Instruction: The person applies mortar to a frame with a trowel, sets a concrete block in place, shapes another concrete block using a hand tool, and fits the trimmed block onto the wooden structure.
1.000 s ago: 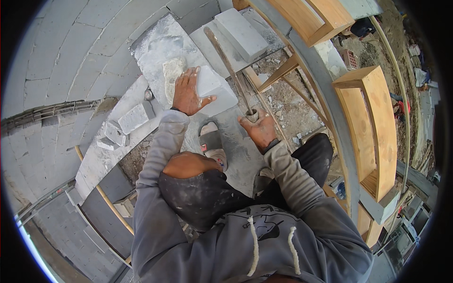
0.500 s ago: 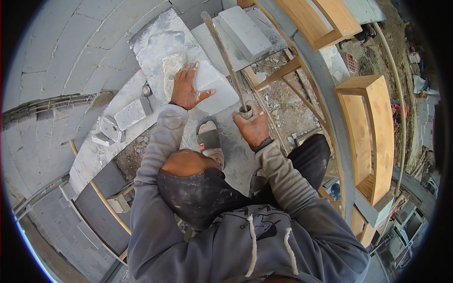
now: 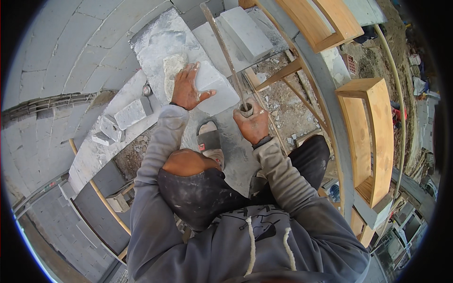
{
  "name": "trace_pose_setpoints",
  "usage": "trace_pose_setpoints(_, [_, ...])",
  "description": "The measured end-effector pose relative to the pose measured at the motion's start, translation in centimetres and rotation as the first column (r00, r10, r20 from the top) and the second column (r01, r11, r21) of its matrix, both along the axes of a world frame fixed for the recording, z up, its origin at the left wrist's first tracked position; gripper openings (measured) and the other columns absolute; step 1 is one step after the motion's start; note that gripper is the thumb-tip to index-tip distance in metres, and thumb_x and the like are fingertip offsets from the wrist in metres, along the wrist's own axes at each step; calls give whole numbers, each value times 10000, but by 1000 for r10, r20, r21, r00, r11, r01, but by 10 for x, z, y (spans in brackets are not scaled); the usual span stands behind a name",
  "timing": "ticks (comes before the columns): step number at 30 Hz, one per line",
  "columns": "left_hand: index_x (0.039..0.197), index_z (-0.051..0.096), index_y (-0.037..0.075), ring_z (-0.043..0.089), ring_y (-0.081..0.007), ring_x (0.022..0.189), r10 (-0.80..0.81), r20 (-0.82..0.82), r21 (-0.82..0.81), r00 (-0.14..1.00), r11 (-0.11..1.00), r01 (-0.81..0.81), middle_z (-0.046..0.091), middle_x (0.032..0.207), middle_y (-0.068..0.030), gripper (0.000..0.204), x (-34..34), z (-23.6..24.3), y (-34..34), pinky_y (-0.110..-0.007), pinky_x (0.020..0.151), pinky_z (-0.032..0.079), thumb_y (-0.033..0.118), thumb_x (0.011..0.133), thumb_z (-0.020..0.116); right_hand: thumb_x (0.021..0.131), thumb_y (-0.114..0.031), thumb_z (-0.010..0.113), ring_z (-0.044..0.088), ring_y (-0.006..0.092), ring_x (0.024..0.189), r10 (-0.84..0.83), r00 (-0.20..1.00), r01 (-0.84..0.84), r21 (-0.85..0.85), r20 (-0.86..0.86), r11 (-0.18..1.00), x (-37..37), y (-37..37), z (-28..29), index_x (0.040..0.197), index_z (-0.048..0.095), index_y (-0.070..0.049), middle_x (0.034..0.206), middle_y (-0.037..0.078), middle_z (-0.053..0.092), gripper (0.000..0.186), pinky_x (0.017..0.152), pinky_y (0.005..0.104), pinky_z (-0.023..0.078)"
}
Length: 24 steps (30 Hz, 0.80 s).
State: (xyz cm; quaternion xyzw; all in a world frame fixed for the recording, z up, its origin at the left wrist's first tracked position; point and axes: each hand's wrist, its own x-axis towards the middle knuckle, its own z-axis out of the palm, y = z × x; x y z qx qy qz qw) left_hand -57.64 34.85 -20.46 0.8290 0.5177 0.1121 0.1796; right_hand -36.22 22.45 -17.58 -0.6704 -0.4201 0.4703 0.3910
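Observation:
My left hand lies with fingers spread and thumb out on a pale grey block. A rough, whitish chunk of block sits beside its fingers, on a dusty grey board. In my right hand is the thick round handle of a long, narrow metal blade. The blade points away from me, slanting up to the left, close by the block's right side. It looks apart from the block, though contact is hard to judge.
Another grey block rests at the far side. Broken block pieces lie on a plank to the left, near a block wall. Wooden frames stand along the right ledge. Below my knees is my sandalled foot.
The blade has shifted slightly forward, its tip now farther from me, and my right hand moved with it. My left hand stays in place on the block.

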Motion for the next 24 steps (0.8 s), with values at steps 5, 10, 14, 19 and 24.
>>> trace_pose_setpoints(5, [1398,390,-42,346,-431,1337,-42,21,-46,999,998,43,398,1415,-291,1005,6,-5,4,-475,1136,229,538,675,777,711,-184,677,652,334,692,135,976,-93,-231,170,969,9,-21,-78,850,619,-7,738,195,650,233,668,376,505])
trace_pose_setpoints(10, [1409,381,-42,322,-436,1345,11,47,-54,999,999,-9,385,1421,-291,1039,-3,-3,7,-483,1137,216,587,672,755,716,-191,666,649,324,683,40,999,-39,-42,34,998,1,2,-39,854,625,-11,744,168,660,230,673,368,506])
trace_pose_setpoints(14, [1407,379,-51,325,-425,1349,5,34,-34,999,999,-4,388,1419,-289,1045,4,-3,7,-484,1134,223,589,671,755,708,-195,668,655,317,708,31,999,-30,-82,10,996,0,-3,-57,868,630,-10,763,162,666,248,688,356,507])
trace_pose_setpoints(19, [1387,398,-59,342,-427,1343,48,55,-101,997,994,-42,394,1420,-296,990,0,-4,9,-454,1134,251,519,683,784,703,-191,675,659,322,723,171,972,-127,-254,159,959,8,-4,-77,875,633,-20,773,175,671,246,684,347,507])
trace_pose_setpoints(24, [1385,400,-64,358,-428,1332,53,30,-74,998,996,-50,410,1410,-291,996,-7,0,9,-448,1136,252,515,674,791,717,-170,679,650,328,661,81,994,-79,-21,70,997,4,6,-27,876,625,-24,725,165,663,223,636,338,505])
